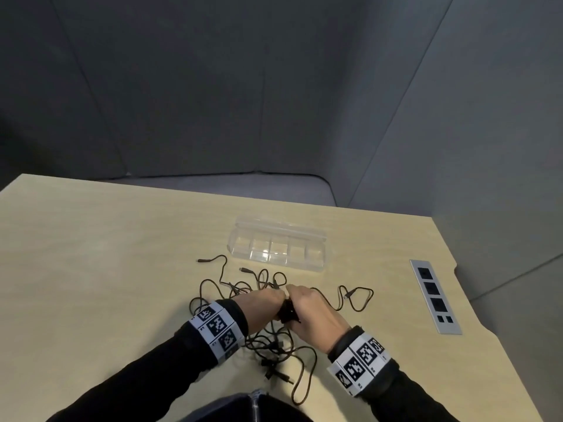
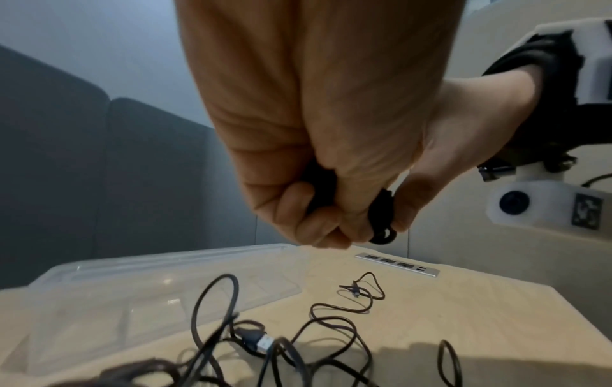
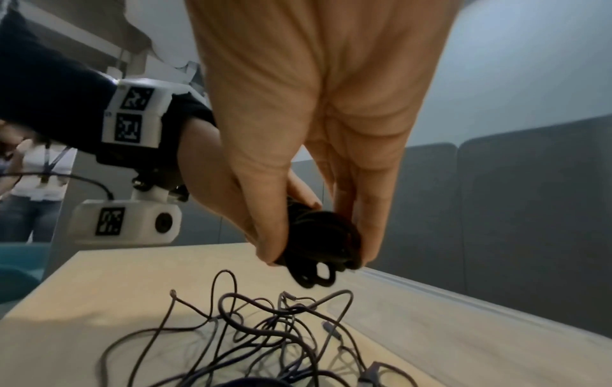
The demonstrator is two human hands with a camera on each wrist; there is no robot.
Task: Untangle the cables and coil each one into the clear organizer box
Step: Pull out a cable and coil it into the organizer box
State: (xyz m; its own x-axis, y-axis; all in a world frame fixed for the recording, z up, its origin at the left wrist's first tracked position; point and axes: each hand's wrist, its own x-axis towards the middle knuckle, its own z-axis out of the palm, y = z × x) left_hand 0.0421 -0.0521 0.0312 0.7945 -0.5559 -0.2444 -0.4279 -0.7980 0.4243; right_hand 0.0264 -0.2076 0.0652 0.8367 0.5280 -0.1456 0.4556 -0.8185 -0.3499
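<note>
A tangle of thin black cables (image 1: 268, 339) (image 2: 265, 350) (image 3: 265, 335) sprawls on the light wooden table in front of me. Both hands meet just above it. My left hand (image 1: 263, 303) (image 2: 311, 204) and my right hand (image 1: 307, 303) (image 3: 314, 235) together grip a small black coiled cable bundle (image 1: 287, 312) (image 2: 380, 220) (image 3: 321, 251), fingers curled round it. The clear organizer box (image 1: 278, 248) (image 2: 132, 288) lies open just beyond the hands; its compartments look bare.
A grey power socket strip (image 1: 435, 295) (image 2: 397, 264) is set into the table at the right. Loose cable ends (image 1: 210, 260) lie left of the box, and a loop (image 1: 356, 296) lies to the right. Dark padded walls stand behind the table.
</note>
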